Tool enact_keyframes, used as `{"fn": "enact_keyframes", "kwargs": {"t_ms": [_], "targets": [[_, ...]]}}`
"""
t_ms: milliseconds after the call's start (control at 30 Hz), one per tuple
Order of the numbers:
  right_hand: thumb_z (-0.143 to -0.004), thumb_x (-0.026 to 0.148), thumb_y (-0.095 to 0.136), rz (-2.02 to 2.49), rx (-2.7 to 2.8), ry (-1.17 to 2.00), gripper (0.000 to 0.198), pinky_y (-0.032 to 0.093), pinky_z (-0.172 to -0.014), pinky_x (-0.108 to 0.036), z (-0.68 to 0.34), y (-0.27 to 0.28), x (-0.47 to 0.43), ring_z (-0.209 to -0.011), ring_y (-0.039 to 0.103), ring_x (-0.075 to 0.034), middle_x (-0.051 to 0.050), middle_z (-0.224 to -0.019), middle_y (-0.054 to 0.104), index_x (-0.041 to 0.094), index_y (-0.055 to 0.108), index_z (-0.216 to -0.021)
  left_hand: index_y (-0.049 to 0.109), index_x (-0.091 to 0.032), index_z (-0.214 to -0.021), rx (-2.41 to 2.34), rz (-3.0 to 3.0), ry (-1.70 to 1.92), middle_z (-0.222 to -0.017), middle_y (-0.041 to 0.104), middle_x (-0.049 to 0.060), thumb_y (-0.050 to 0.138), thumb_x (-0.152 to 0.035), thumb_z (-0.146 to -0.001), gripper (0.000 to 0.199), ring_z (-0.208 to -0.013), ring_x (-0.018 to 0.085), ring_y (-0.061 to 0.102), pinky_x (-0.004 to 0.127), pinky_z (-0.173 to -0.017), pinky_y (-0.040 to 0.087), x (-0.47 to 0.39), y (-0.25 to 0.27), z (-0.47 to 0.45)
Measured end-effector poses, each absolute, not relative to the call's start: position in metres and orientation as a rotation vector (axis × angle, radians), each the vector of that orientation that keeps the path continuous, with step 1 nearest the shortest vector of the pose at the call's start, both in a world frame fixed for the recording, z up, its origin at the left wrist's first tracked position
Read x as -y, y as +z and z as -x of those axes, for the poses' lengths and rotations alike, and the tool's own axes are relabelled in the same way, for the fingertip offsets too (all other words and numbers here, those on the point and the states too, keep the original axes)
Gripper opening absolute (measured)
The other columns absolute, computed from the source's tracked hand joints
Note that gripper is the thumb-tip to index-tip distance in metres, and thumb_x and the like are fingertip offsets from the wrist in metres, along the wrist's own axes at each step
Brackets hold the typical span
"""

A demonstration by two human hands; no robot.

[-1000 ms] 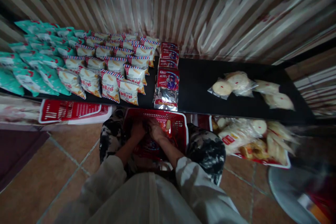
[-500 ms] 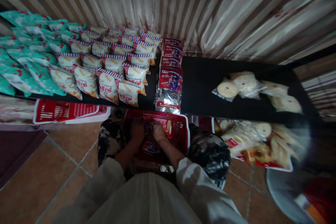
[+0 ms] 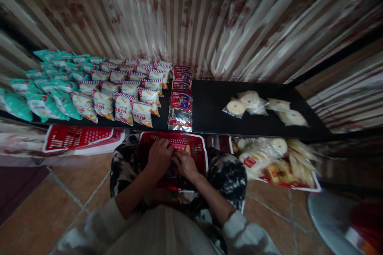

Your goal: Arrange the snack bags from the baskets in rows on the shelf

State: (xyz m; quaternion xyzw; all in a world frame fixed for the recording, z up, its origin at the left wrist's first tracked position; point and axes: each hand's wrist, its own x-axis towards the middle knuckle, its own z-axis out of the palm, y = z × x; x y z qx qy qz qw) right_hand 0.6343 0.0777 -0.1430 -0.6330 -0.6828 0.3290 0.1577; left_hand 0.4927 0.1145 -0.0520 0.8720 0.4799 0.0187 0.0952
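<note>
My left hand (image 3: 160, 155) and my right hand (image 3: 184, 164) are close together over a red plastic basket (image 3: 202, 155) between my knees. The fingers of both curl inward toward each other; whatever is between them is hidden. Inside the basket lie dark red and purple packets (image 3: 171, 173), and an orange-red packet (image 3: 187, 148) shows beyond my right fingers. Just past the basket, on the black shelf (image 3: 206, 107), an overlapping column of red and silver packets (image 3: 181, 101) runs toward the back.
Left on the shelf stand rows of white snack bags (image 3: 123, 107) and green bags (image 3: 42, 105). Clear-wrapped round pale items (image 3: 236, 107) lie to the right. Below are a filled basket (image 3: 316, 185) at right, another red basket (image 3: 80, 137) at left, and a grey round tub (image 3: 317, 211).
Both hands have risen from deep in the basket to about its rim level and drawn closer together. The camera view has tilted up, so the shelf sits lower in the picture.
</note>
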Motion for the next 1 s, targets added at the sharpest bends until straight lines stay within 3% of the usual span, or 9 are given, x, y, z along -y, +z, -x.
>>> {"fn": "enact_keyframes", "kwargs": {"t_ms": [133,233,333,467,600,733,1000], "targets": [[-0.088,0.021,0.044,1.709,1.84,1.013,0.02,0.046,-0.073,-0.028,-0.651,-0.114,-0.072,-0.079,0.063,-0.02,-0.008,-0.086,0.069,0.016,0.063,-0.094,0.067,-0.02,-0.094,-1.383,-2.642,0.14,-0.094,0.062,0.007,0.046,-0.021,-0.09,0.021,-0.094,0.024,0.054,0.038,-0.085,0.045,-0.113,-0.022,-0.506],[-0.088,0.03,0.043,1.618,1.692,1.049,0.022,0.046,-0.07,-0.029,-0.664,-0.092,-0.068,-0.075,0.063,-0.02,-0.007,-0.08,0.068,0.017,0.061,-0.091,0.063,-0.02,-0.109,-1.36,-2.628,0.334,-0.104,0.063,0.006,0.044,-0.02,-0.091,0.026,-0.1,0.022,0.054,0.037,-0.09,0.046,-0.114,-0.002,-0.515],[-0.088,0.039,0.045,1.527,1.521,1.066,0.026,0.046,-0.07,-0.027,-0.678,-0.069,-0.069,-0.076,0.062,-0.018,-0.004,-0.08,0.067,0.018,0.061,-0.089,0.051,-0.02,-0.128,-1.37,-2.555,0.733,-0.128,0.053,0.009,0.038,-0.017,-0.092,0.038,-0.121,0.022,0.045,0.037,-0.101,0.042,-0.115,0.012,-0.523],[-0.082,0.047,0.053,1.438,1.296,1.024,0.032,0.046,-0.068,-0.026,-0.696,-0.041,-0.09,-0.073,0.059,-0.017,-0.002,-0.081,0.067,0.018,0.062,-0.093,0.045,-0.019,-0.133,-1.351,-2.455,1.083,-0.142,0.039,0.011,0.035,-0.016,-0.092,0.042,-0.135,0.024,0.031,0.043,-0.11,0.035,-0.118,0.015,-0.536],[-0.076,0.051,0.057,1.419,1.071,0.98,0.037,0.046,-0.062,-0.025,-0.708,-0.028,-0.127,-0.065,0.057,-0.015,-0.002,-0.076,0.066,0.017,0.062,-0.09,0.043,-0.018,-0.133,-1.385,-2.394,1.017,-0.147,0.033,0.013,0.039,-0.018,-0.089,0.044,-0.139,0.027,0.024,0.049,-0.111,0.032,-0.125,0.002,-0.552],[-0.073,0.048,0.059,1.456,0.994,0.877,0.041,0.049,-0.064,-0.027,-0.713,-0.03,-0.17,-0.069,0.059,-0.016,-0.003,-0.086,0.069,0.018,0.063,-0.099,0.043,-0.016,-0.133,-1.434,-2.326,0.956,-0.15,0.029,0.013,0.041,-0.017,-0.087,0.046,-0.141,0.028,0.02,0.051,-0.112,0.031,-0.141,-0.012,-0.564],[-0.072,0.046,0.056,1.581,0.996,0.756,0.038,0.047,-0.062,-0.026,-0.713,-0.048,-0.252,-0.066,0.059,-0.016,-0.003,-0.078,0.068,0.016,0.064,-0.093,0.047,-0.009,-0.131,-1.444,-2.308,0.858,-0.148,0.033,0.017,0.045,-0.015,-0.084,0.047,-0.142,0.031,0.016,0.05,-0.114,0.028,-0.192,-0.02,-0.571]]}}
